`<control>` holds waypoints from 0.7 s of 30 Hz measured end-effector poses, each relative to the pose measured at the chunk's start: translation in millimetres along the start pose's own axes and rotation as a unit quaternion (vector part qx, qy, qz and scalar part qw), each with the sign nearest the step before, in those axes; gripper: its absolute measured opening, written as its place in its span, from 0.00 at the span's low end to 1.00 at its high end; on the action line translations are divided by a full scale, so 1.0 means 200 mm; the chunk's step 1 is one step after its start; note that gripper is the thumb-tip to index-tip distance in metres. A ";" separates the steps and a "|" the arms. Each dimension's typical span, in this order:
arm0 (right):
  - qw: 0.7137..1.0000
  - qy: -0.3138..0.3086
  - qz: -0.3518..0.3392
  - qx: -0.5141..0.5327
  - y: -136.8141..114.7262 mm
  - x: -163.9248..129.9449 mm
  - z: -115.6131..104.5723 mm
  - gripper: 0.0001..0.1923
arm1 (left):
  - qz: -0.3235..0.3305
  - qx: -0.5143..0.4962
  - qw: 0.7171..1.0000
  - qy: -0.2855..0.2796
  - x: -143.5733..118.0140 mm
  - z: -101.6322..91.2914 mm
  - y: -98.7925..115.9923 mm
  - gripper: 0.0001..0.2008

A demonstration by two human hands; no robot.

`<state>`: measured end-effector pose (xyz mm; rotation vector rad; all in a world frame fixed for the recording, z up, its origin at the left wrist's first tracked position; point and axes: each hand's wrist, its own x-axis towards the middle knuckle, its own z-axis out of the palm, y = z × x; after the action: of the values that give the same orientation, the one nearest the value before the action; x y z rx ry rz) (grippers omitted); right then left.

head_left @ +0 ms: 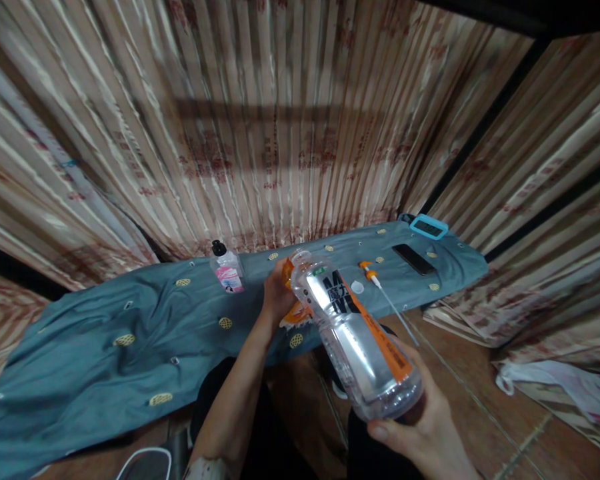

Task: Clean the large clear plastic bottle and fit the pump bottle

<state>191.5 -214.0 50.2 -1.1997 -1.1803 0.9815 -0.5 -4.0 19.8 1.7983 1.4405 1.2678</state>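
My right hand (423, 417) is wrapped round the base of a large clear plastic bottle (355, 340) with a silver and orange label. The bottle tilts, its neck pointing away and to the left. Beneath that neck, my left hand (277, 293) closes round an orange container (298, 313), mostly hidden by the hand and the bottle. Whether the two openings touch I cannot tell. An orange pump head (371, 274) with a long thin tube lies to the right on the cloth, and a small whitish cap (357, 287) sits beside it.
A teal patterned cloth (155, 320) covers the low bench. On it stand a clear bottle (229, 270) with a black cap and pink label, a dark phone (414, 259) and a blue-framed digital clock (429, 227). Curtains (280, 133) hang behind. A white plastic bag (555, 387) lies at the right.
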 end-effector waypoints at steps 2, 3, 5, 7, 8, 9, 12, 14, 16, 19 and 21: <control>0.999 0.031 -0.006 0.015 -0.02 0.00 0.02 0.46 | 0.005 0.002 1.000 0.002 0.00 0.00 -0.01 0.16; 0.999 0.038 -0.005 0.017 -0.03 0.00 0.02 0.46 | 0.011 0.001 1.000 0.004 0.00 0.01 -0.01 0.16; 0.999 0.041 -0.001 0.011 -0.03 -0.01 0.04 0.47 | 0.024 -0.004 1.000 0.009 0.00 0.01 -0.02 0.18; 0.999 0.048 0.014 0.003 -0.04 -0.02 0.04 0.48 | 0.032 -0.004 0.999 0.011 0.00 0.01 -0.03 0.19; 0.998 0.055 0.022 0.001 -0.04 -0.02 0.05 0.50 | 0.034 -0.002 0.999 0.012 0.00 0.01 -0.03 0.19; 0.998 0.061 0.030 -0.001 -0.04 -0.03 0.05 0.50 | 0.035 0.001 0.999 0.012 0.00 0.01 -0.03 0.19; 0.997 0.064 0.044 -0.009 -0.05 -0.03 0.06 0.52 | 0.037 0.002 0.999 0.011 0.00 0.01 -0.02 0.19; 0.998 0.058 0.033 -0.015 -0.05 -0.02 0.06 0.51 | 0.035 0.003 0.999 0.011 0.00 0.01 -0.02 0.20; 0.998 0.050 0.015 -0.023 -0.04 -0.02 0.05 0.50 | 0.033 0.005 0.999 0.012 0.00 0.00 -0.02 0.19; 0.998 0.048 0.006 -0.030 -0.03 -0.01 0.04 0.49 | 0.035 0.001 0.999 0.009 0.00 0.00 -0.01 0.19; 0.998 0.052 0.013 -0.033 -0.03 -0.02 0.05 0.49 | 0.034 -0.003 0.999 0.009 0.00 0.00 -0.01 0.20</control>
<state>181.7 -216.4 55.9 -1.3051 -1.1259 0.8942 -1.0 -3.7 17.1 1.8494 1.3951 1.3240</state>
